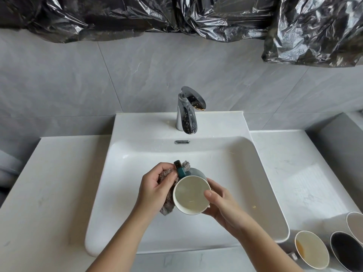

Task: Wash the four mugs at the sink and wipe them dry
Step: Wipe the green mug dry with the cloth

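1. Head view, closest to you: three mugs stand on the white surface [49,183] at your lower right, just beside the sink's corner. The first mug [311,250] is pale inside with a brown stain. The second mug [345,252] is dark inside. The third mug [356,224] is partly cut off by the edge of the picture.
2. Your right hand [220,205] holds the teal mug [191,195]. Its grip is closed on the mug, with your thumb on the rim and your fingers going round the far side.
3. The teal mug is up in the air over the sink [137,193]. It is tipped so its pale inside faces you, and its handle points away from you.
4. Your left hand [155,185] has its grip closed on a grey cloth [167,207]. The cloth is pressed on the left side of the teal mug, by the handle, and a bit of it pokes up behind the handle.
5. Farther back, a small metal slot [182,142] sits in the sink's back wall.
6. Behind that stands a shiny tap [186,114] with water drops on it.
7. Farthest away are grey wall tiles [78,85], with crinkly black plastic [196,14] hanging along the top.
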The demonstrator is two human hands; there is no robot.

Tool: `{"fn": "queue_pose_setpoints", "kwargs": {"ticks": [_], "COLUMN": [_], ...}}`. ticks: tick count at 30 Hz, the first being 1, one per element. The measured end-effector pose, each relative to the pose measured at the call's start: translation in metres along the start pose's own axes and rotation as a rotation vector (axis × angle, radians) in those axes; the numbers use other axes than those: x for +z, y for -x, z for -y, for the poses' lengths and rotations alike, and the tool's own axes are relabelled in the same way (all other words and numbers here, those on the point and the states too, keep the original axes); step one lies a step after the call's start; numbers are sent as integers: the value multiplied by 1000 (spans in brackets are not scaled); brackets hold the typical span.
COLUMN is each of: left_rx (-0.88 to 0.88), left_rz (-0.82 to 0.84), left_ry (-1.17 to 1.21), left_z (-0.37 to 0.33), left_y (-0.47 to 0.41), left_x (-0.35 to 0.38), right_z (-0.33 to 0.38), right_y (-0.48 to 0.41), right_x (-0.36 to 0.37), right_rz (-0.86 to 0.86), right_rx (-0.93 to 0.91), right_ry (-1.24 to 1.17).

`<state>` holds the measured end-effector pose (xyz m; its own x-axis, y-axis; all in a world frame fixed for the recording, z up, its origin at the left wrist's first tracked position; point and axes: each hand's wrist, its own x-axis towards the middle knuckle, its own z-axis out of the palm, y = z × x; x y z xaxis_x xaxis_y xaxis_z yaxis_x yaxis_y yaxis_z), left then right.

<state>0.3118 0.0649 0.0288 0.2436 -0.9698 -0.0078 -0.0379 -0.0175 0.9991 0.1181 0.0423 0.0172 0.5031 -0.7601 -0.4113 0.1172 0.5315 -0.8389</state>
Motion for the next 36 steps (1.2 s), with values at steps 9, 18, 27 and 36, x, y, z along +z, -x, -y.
{"fn": "queue_pose_setpoints", "kwargs": {"ticks": [9,18,27,36], "left_rx": [136,656,65,25], "left_rz": [72,260,170,382], "left_ry": [-95,-555,-31,21], "left_z": [-3,-26,-2,-12], "left_y": [0,-28,-24,-34], "left_x": [-23,-3,6,-14], "right_z": [-4,10,4,16], "right_y": [8,16,20,16], "right_x": [-12,1,-1,0], "right_rz": [-3,94,141,195], "right_rx": [66,73,99,112], "right_ry": [-150,45,14,96]}}
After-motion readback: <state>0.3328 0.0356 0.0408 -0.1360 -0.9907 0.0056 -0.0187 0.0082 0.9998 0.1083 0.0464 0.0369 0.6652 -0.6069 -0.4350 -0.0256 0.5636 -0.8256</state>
